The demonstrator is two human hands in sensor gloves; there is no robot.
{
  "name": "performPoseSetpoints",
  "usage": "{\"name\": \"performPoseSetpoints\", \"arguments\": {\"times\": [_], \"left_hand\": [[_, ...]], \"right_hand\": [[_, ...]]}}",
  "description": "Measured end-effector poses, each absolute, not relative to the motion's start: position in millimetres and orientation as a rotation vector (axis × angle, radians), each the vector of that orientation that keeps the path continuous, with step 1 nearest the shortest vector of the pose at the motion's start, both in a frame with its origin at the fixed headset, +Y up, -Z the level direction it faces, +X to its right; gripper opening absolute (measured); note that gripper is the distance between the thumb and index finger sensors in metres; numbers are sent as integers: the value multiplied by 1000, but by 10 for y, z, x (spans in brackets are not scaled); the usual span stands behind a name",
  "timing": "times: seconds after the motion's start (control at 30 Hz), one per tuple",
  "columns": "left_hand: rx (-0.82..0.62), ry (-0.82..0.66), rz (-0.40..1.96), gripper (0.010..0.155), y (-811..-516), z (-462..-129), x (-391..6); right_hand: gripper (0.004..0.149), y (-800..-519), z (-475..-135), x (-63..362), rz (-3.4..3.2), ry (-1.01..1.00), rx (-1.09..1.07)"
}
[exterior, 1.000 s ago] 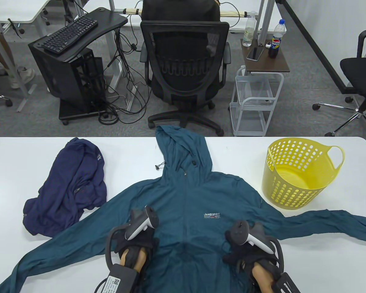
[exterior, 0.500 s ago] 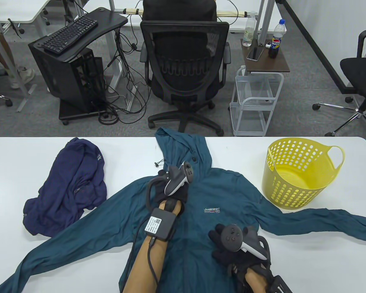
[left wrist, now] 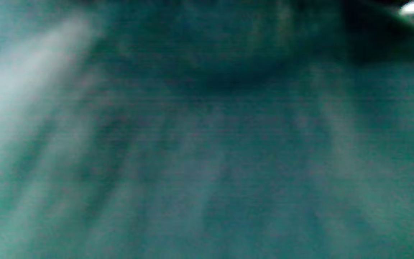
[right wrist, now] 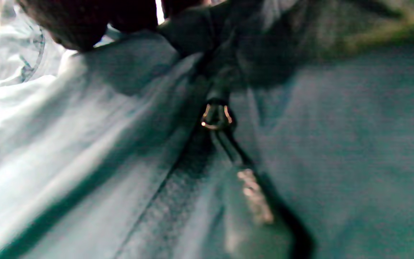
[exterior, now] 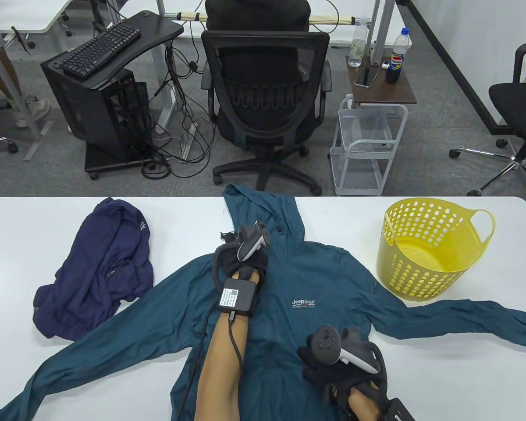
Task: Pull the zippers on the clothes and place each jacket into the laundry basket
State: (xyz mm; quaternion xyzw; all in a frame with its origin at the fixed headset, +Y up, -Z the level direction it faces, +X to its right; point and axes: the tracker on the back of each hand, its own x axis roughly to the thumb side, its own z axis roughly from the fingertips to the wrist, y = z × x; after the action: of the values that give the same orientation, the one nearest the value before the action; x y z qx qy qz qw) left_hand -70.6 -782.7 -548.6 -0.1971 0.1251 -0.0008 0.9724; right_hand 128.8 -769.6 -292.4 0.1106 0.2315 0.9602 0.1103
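Lying crumpled at the table's left was a navy jacket [exterior: 101,267]. The left hand [exterior: 245,258] rested at the teal jacket [exterior: 298,280]'s collar, grip unreadable. The right hand [exterior: 333,359] pressed its lower front, grip unclear. The yellow basket [exterior: 425,250] stood right.

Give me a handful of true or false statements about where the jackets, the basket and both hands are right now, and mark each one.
1. The teal jacket lies spread flat on the table. True.
2. The yellow laundry basket holds a jacket. False: nothing is in it.
3. The navy jacket lies crumpled left of the teal one. True.
4. The left hand is near the jacket's hem. False: it is up by the collar.
5. The right hand rests on the teal jacket's lower front. True.
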Motion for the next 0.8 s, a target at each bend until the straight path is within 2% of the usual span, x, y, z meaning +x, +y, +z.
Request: {"name": "performPoseSetpoints", "arguments": {"times": [0.13, 0.23, 0.3, 0.47, 0.73, 0.8], "left_hand": [[-362, 256, 12, 72, -7738, -5469, -747], [-291, 248, -9, 53, -7679, -5423, -765], [-261, 223, 30, 48, -7651, -5386, -808], [-152, 97, 247, 46, -7438, -5213, -939], [64, 29, 453, 42, -7033, -4772, -1101], [-29, -18, 519, 47, -7031, -4663, -1085]], "right_hand": [[59, -7708, -2923, 1297, 2809, 696, 316], [60, -7708, -2921, 1289, 2811, 701, 311], [60, -7708, -2917, 1284, 2815, 705, 312], [61, -7712, -2915, 1287, 2806, 711, 316], [62, -7730, -2905, 1309, 2791, 714, 331], [62, -7739, -2908, 1328, 2774, 720, 332]]}}
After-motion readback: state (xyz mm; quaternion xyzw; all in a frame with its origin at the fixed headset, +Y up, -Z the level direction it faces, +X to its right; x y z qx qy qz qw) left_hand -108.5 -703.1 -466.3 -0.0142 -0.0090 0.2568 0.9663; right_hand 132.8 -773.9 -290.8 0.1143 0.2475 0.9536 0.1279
